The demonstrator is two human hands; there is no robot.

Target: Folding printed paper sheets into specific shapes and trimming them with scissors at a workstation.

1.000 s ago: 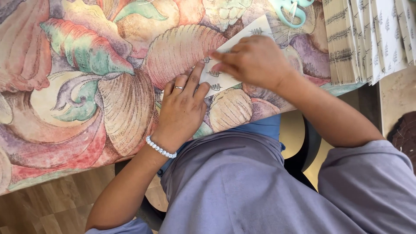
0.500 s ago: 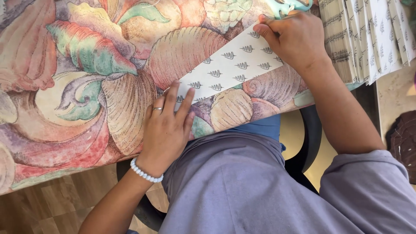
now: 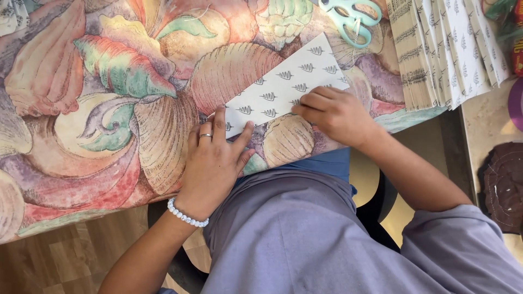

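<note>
We press our left hand (image 3: 213, 158) flat, fingers spread, on the near corner of the patterned paper sheet (image 3: 283, 87), its grip wide and holding nothing. Our right hand (image 3: 333, 113) lies palm down on the sheet's lower edge, fingers curled loosely. The sheet lies slanted on the shell-printed tabletop (image 3: 109, 109), with mint scissors (image 3: 351, 19) beyond.

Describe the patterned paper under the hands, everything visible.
The paper is a long white strip, thin and flat, printed with rows of small dark leaf-like motifs. It lies diagonally on the shell-print tablecloth, its far end pointing toward the scissors. The left hand presses its near end with spread fingers; the right hand rests fingertips on its lower edge, near the middle. Whether it is folded double cannot be told.
</note>
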